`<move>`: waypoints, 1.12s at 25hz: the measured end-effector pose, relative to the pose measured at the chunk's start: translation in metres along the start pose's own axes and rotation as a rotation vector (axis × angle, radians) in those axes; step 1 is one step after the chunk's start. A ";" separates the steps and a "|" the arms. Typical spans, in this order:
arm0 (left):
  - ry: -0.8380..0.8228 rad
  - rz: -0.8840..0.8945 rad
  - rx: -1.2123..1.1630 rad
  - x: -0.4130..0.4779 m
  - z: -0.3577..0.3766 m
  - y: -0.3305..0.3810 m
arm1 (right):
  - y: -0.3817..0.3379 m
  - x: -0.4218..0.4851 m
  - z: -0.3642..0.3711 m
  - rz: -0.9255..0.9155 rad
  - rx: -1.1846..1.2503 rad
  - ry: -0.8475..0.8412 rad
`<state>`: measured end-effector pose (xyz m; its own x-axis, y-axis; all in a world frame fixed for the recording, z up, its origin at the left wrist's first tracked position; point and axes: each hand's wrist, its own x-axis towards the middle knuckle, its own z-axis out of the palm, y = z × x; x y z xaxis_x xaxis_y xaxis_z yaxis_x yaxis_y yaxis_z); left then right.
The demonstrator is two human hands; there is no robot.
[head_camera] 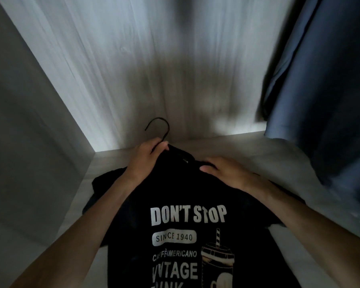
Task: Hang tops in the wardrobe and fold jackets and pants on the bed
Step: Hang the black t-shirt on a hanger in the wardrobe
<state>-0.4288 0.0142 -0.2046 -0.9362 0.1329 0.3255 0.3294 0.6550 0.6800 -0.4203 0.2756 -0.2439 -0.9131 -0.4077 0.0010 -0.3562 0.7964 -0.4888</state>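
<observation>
Head view, and we're right inside the wardrobe [154, 59]! Left hand [148, 159] pinches the hanger [161, 129] at its neck, just where it leaves the collar of the black tee [175, 225]. Right hand [222, 171] is curled over the tee's shoulder, thumb tucked under the fabric. The tee lies long, collar away from the person and print running back towards the camera, low over the wardrobe's floor [237, 146]. The hook stands directly above the left hand, its open end to the left, so that hand is the nearer one to lift it. No rail in sight (above the frame, I'd guess). A blue garment [320, 80] hangs close on the right.
</observation>
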 end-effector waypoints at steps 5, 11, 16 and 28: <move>-0.063 0.045 -0.099 0.000 -0.014 0.015 | -0.016 -0.033 -0.018 -0.025 -0.262 0.408; -0.085 0.097 -0.350 -0.036 -0.068 0.053 | -0.055 -0.107 -0.067 -0.029 -0.407 0.682; -0.022 0.302 -0.057 -0.085 -0.112 0.097 | -0.099 -0.178 -0.087 -0.011 -0.472 0.886; 0.513 0.654 0.510 -0.210 -0.145 0.201 | -0.170 -0.352 -0.120 0.081 -0.667 1.323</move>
<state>-0.1482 0.0107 -0.0408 -0.3806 0.3238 0.8662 0.5588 0.8269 -0.0635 -0.0619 0.3378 -0.0569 -0.3178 0.0481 0.9470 0.0142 0.9988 -0.0459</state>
